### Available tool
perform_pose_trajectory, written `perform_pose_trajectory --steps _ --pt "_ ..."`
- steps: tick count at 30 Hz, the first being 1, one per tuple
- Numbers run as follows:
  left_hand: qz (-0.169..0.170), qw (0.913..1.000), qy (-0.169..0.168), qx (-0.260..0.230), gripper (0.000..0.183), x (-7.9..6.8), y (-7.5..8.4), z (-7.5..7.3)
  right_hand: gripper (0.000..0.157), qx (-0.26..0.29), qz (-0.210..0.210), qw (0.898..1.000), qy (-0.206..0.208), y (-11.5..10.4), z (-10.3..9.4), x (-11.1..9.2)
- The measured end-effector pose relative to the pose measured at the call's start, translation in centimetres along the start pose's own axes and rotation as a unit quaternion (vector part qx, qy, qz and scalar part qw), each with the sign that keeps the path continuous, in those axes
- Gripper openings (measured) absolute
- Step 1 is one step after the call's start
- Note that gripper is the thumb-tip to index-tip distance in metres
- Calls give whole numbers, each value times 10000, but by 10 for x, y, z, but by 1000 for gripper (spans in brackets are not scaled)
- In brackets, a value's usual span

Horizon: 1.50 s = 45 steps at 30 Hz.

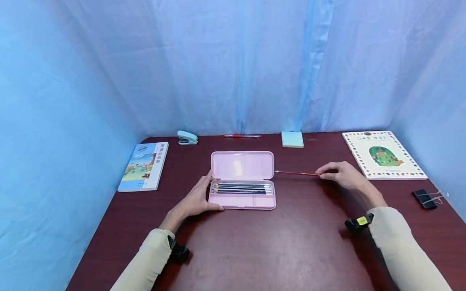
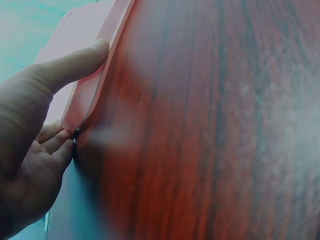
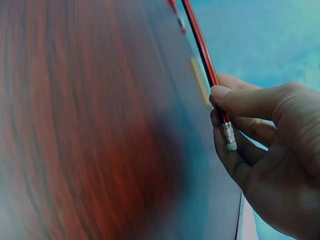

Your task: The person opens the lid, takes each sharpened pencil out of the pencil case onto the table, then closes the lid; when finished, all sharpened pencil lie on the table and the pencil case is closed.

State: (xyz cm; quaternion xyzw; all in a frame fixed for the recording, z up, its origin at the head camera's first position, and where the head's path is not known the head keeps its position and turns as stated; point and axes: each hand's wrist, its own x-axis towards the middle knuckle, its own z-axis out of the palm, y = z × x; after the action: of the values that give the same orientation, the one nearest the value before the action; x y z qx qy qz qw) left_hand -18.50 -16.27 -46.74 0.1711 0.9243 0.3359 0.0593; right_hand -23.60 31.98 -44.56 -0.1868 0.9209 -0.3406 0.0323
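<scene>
A pink pencil case [image 1: 231, 200] lies with its lid [image 1: 225, 165] up and several dark pencils [image 1: 242, 189] in its long compartment. At its left end my left hand [image 1: 196, 198] holds it, thumb along the front edge and fingers at the side; the left wrist view shows the thumb [image 2: 80, 65] on the pink wall. Off to the right, my right hand [image 1: 344, 174] pinches a red pencil [image 1: 298, 173] close to its eraser end. Its tip points left toward the lid's right edge. In the right wrist view the white eraser [image 3: 231, 146] sticks out below the thumb.
Along the back edge stand a mint stapler [image 1: 187, 138], a red pen [image 1: 242, 136] and a pale sticky-note pad [image 1: 292, 139]. Books lie at the left [image 1: 143, 166] and right [image 1: 384, 155]. A black binder clip [image 1: 426, 199] sits near the right edge. Blue curtains [image 1: 233, 68] surround the table.
</scene>
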Motion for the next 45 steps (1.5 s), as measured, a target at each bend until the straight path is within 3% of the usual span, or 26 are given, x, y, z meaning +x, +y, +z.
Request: perform_pose_trajectory --steps 6,12,22,26,31,37,41,45 --pt "13 10000 14 -5 124 -1 -1 1 13 -351 194 9991 106 23 0 0" --pt "3 10000 -15 26 124 -1 0 0 12 -704 112 9967 393 33 2 4" --pt "59 10000 8 41 124 0 0 0 15 -1038 -467 9909 712 29 7 8" --pt "98 9999 -10 53 125 0 -1 0 19 -1115 -632 9877 898 4 12 13" --pt "135 9999 -41 52 125 0 -1 0 23 -719 -1069 9866 1001 -53 40 25" --pt "91 10000 -1 23 124 0 -1 0 31 -8 -1558 9878 -87 -113 89 30" --pt "64 10000 3 33 124 -1 -1 1 28 -316 -1718 9829 -580 -131 110 32" --pt "45 10000 -24 8 123 0 -1 1 24 -623 -1604 9820 -778 -139 116 37"
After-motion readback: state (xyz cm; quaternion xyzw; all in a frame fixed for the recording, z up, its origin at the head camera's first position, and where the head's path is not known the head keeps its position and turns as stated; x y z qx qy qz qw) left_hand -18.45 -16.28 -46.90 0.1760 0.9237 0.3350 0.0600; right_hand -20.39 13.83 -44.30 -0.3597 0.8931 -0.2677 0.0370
